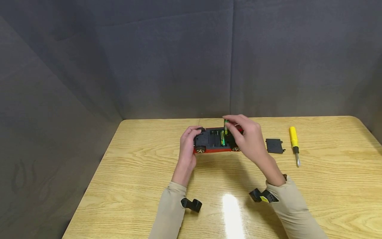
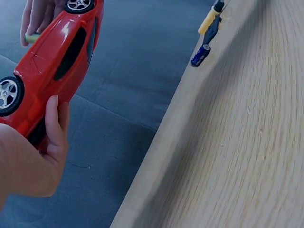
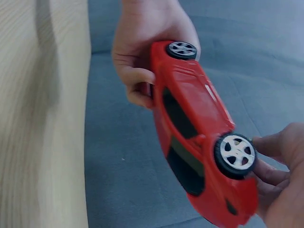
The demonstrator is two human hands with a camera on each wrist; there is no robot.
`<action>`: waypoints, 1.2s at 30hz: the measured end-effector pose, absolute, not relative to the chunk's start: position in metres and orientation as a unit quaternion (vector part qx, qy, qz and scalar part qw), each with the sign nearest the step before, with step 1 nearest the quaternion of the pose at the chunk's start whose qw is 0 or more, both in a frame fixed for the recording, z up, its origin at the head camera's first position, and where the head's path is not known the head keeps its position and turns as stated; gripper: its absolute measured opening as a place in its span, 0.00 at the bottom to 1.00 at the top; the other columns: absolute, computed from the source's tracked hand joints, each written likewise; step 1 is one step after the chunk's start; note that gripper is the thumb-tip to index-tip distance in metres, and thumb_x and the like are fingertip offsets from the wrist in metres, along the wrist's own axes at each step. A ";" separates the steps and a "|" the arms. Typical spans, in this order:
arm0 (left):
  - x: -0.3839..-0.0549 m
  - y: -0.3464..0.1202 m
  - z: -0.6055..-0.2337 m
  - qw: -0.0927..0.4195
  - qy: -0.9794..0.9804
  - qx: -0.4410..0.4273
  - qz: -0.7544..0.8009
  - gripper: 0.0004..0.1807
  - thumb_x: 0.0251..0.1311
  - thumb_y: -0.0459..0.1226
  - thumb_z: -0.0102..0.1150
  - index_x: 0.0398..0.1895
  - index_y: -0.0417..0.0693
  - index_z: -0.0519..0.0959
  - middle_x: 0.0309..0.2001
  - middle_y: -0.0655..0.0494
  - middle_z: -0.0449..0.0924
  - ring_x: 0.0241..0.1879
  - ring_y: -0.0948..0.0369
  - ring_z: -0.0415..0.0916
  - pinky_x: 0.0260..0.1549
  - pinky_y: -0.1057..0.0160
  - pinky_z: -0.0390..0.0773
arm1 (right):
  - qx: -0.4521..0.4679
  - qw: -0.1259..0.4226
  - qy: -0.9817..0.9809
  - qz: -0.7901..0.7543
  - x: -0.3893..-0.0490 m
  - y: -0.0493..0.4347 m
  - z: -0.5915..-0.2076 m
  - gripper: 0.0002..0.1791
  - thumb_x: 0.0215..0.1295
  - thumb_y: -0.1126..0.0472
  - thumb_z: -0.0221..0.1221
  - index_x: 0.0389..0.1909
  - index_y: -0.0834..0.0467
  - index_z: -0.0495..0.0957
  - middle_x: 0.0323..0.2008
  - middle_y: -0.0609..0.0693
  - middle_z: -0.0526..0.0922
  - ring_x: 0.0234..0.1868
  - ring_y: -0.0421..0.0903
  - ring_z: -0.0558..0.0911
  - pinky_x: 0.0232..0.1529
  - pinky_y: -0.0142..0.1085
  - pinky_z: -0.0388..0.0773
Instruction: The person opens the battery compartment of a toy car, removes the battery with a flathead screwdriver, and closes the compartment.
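A red toy car point(image 1: 212, 150) is held upside down, its black underside facing up with an uncovered battery compartment point(image 1: 214, 138). My left hand point(image 1: 187, 144) grips the car's left end, thumb on the underside. One green battery point(image 1: 222, 138) sits in the compartment; some slots beside it show bare. Between thumb and fingers, my right hand point(image 1: 250, 139) pinches a second green battery point(image 1: 225, 127), tilted upright over the compartment's right side. The left wrist view shows the end of the pinched battery point(image 2: 32, 38) beyond the car. In the right wrist view the car body point(image 3: 194, 102) hides both batteries.
On the wooden table point(image 1: 143, 172), right of the car, lie a black battery cover point(image 1: 274, 146) and a yellow-handled screwdriver point(image 1: 293, 136). A small blue cylinder point(image 2: 200, 55) lies near the cover in the left wrist view. Dark fabric point(image 1: 179, 66) stands behind the table.
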State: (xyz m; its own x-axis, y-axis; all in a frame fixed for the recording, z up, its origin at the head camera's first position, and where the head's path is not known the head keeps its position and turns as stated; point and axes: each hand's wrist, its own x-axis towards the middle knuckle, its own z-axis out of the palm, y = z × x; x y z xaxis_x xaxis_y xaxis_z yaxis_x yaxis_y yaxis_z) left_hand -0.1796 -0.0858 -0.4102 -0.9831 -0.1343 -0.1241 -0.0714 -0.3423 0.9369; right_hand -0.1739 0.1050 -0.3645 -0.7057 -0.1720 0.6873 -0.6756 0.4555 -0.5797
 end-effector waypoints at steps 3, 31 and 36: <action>-0.180 -0.086 -0.409 0.016 -0.572 0.091 -0.815 0.10 0.63 0.36 0.57 0.43 0.47 0.84 0.49 0.51 0.79 0.48 0.55 0.73 0.44 0.61 0.77 | 0.233 0.257 -0.801 0.488 -0.173 0.111 -0.360 0.12 0.68 0.72 0.64 0.50 0.64 0.86 0.37 0.55 0.86 0.33 0.44 0.82 0.36 0.23 0.74; -0.182 -0.090 -0.412 0.020 -0.568 0.097 -0.817 0.16 0.62 0.35 0.57 0.50 0.35 0.81 0.48 0.51 0.82 0.46 0.56 0.75 0.41 0.63 0.77 | 0.135 0.237 -0.776 0.569 -0.180 0.143 -0.348 0.11 0.72 0.69 0.61 0.51 0.68 0.84 0.41 0.58 0.86 0.33 0.34 0.84 0.36 0.26 0.82; -0.182 -0.091 -0.412 0.018 -0.568 0.102 -0.816 0.14 0.62 0.35 0.57 0.47 0.38 0.82 0.48 0.51 0.81 0.46 0.56 0.74 0.41 0.62 0.77 | 0.125 0.234 -0.781 0.565 -0.182 0.148 -0.349 0.11 0.73 0.68 0.62 0.52 0.67 0.84 0.41 0.52 0.86 0.34 0.34 0.84 0.37 0.27 0.82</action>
